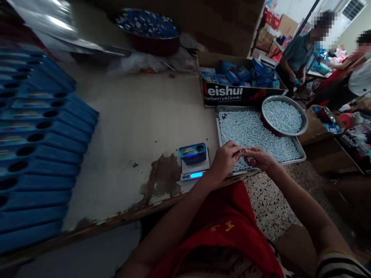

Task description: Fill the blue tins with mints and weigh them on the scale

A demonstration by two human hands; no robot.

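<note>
Pale-blue round pellets in flat metal tray | left hand, right hand pinched together | grasped thing: cannot tell

pellets: pale blue-white, uniform; tray under them: bare silver metal; round pan: silver rim, dark red outer wall, same pale pellets inside; scale: white body, display lit bright blue; tin on it: blue, multicolour label strip on top, round black hole; stacked tins at left: same blue, black holes repeating down the row; carton: black side, white lettering, red patch, brown cardboard flaps; table: off-white, brown worn patches near the front edge; floor: terrazzo, dark and light flecks on grey; cloth on the lap: red, yellow marks; sleeve: dark and white stripes
</note>
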